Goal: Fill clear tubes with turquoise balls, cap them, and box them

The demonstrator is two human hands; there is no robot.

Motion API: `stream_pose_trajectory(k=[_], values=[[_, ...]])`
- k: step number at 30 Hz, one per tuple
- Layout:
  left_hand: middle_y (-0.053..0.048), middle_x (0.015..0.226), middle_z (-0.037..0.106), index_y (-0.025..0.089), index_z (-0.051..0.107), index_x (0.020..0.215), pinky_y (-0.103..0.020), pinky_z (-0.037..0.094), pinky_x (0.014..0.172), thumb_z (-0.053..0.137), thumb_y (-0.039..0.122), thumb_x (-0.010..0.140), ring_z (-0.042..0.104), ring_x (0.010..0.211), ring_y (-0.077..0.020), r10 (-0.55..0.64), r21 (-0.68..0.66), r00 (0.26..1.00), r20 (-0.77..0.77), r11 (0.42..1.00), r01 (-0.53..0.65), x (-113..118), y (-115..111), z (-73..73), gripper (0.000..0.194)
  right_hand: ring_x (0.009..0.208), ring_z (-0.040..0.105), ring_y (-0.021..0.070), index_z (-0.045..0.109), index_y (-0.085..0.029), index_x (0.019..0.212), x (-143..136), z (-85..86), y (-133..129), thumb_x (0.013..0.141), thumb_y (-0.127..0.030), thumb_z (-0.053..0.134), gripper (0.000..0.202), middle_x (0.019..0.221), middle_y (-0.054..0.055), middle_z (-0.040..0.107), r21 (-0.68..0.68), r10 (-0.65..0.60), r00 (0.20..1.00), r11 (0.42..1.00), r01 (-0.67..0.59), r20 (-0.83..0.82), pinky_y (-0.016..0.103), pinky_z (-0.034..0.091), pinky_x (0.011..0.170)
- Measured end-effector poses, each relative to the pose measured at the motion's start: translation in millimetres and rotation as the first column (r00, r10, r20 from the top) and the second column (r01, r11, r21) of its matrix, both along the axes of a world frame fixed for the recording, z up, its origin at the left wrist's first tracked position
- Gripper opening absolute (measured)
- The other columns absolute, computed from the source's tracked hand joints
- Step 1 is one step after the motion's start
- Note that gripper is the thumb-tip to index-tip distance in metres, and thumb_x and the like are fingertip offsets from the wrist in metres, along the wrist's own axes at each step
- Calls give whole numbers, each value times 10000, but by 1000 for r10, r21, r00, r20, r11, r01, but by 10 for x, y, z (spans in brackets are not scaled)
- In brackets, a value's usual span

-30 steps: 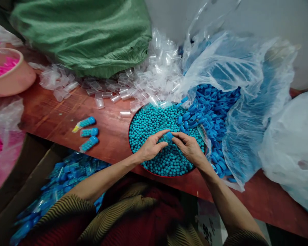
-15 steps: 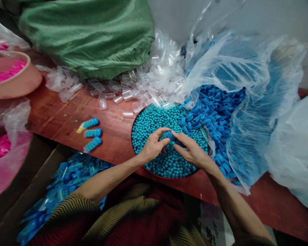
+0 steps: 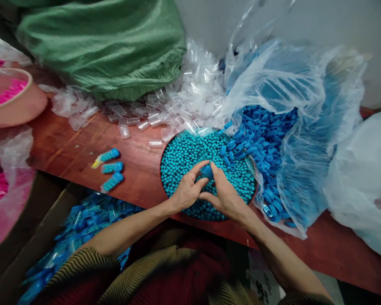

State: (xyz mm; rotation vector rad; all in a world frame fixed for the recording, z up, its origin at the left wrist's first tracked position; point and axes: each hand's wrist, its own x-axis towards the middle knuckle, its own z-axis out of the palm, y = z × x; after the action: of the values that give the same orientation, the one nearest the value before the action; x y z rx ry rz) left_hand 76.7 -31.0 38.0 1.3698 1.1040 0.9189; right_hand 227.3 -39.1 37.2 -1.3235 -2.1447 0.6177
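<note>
Over a round red-rimmed basin (image 3: pixel 161 169) full of small turquoise balls (image 3: pixel 190 148), both my hands meet around a blue cap (image 3: pixel 207 171). My left hand (image 3: pixel 188 188) is closed, thumb and fingers gripping the cap; whether a clear tube sits under it is hidden by the fingers. From the other side my right hand (image 3: pixel 224 186) touches the cap with its forefinger, while its thumb stands apart below. Loose blue caps (image 3: pixel 266 140) spill from a plastic bag onto the basin's right edge. Clear tubes (image 3: pixel 154 118) lie heaped behind the basin.
Three filled tubes with blue caps (image 3: pixel 112 167) lie left of the basin on the red-brown table (image 3: pixel 139 182). Below its front edge are many filled tubes (image 3: pixel 85 224). A pink tub (image 3: pixel 31 99) stands far left, a green sack (image 3: pixel 104 46) behind, and a white bag (image 3: pixel 365 182) right.
The cap has moved from between both hands' fingertips into my left hand's grip. My right hand has shifted left and its thumb has spread away. The whole view has shifted slightly.
</note>
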Motion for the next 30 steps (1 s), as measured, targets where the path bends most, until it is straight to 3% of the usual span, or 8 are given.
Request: stream_pose_trajectory(k=[3,9,14,18,22,24,26,30], values=[[-40,1117,589,185,457,1251,-312,448,902,498,175,783,556,917,-151,-18,23,1000,6,1000,18,5,-4,6,470,855,636,295,191,-104,1430,-76,-80,-57,785,-419,588,821,1120,213,560,86,-37,988,996,24,149,388,555,566],[8,814,549,171,492,1075,-224,426,689,517,211,780,507,721,-104,8,-114,994,106,993,4,33,-34,81,299,773,619,284,217,-80,1367,-97,-172,-34,752,-428,582,795,978,167,563,306,-50,993,952,15,107,377,530,523],[36,703,509,180,485,984,-193,373,579,535,256,779,449,595,-77,65,-198,984,165,980,-32,92,-53,108,224,767,617,267,247,-89,1340,-119,-220,1,742,-448,594,779,949,149,571,373,-16,999,928,-4,50,355,527,542],[30,724,510,182,500,981,-205,396,625,502,240,808,474,645,-91,51,-59,999,1,997,-51,29,-88,103,182,786,634,276,201,-69,1368,-227,-220,-79,777,-479,565,807,1016,193,575,372,-41,998,928,21,46,349,522,527],[7,816,563,191,519,1070,-244,434,714,487,275,839,522,735,-119,53,70,961,-271,997,-35,-337,-84,101,248,862,648,264,277,-122,1383,-204,-136,-74,842,-434,520,670,1123,178,595,185,46,985,980,-77,165,340,532,587],[-10,882,599,196,515,1138,-271,453,755,492,323,842,555,789,-140,148,113,918,-368,987,-114,-655,-54,87,322,890,649,250,423,-159,1312,-52,-120,44,871,-403,492,508,1105,140,632,130,-19,983,991,-5,184,342,533,670],[-42,967,627,186,517,1171,-311,466,801,484,363,844,583,858,-172,283,172,844,-455,958,-228,-1002,-23,60,374,846,656,231,542,-163,1197,157,-140,231,895,-372,459,376,992,109,677,118,-202,965,976,184,166,339,520,716],[-145,1076,608,118,533,1202,-449,433,887,484,396,828,555,999,-282,587,486,439,-681,810,-329,-1417,9,-2,468,833,647,241,568,-126,1164,432,-209,642,893,-361,466,373,941,103,690,118,-410,880,912,393,240,353,492,734]])
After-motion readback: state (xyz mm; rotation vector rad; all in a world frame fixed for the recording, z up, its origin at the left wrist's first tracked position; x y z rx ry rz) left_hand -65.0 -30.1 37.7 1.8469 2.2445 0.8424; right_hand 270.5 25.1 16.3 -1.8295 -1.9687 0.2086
